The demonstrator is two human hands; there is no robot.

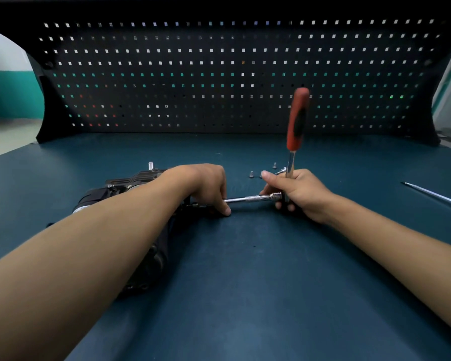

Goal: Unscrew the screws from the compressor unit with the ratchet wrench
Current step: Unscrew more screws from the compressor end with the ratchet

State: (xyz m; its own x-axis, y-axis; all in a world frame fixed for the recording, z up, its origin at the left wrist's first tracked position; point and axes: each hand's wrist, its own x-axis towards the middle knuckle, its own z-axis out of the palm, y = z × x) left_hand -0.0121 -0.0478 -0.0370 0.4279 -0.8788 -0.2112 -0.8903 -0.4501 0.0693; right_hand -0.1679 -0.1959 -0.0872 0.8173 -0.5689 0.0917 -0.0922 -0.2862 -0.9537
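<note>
Red-handled ratchet wrench (296, 119), loose screws (251, 174) nearby

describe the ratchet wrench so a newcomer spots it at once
Below the dark pegboard lies a blue bench top with the right hand right of centre. The ratchet wrench stands up from that hand; unlike the thin bare rod lying flat further right, it is upright with a red and black grip.

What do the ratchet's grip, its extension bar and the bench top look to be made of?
Ratchet grip: likely rubber or plastic, matte red with black inlay. Extension bar: polished metal, probably chromed steel, with bright glints and a knurled band. Bench top: matte teal, perhaps rubber mat or painted sheet; unclear which.
</note>
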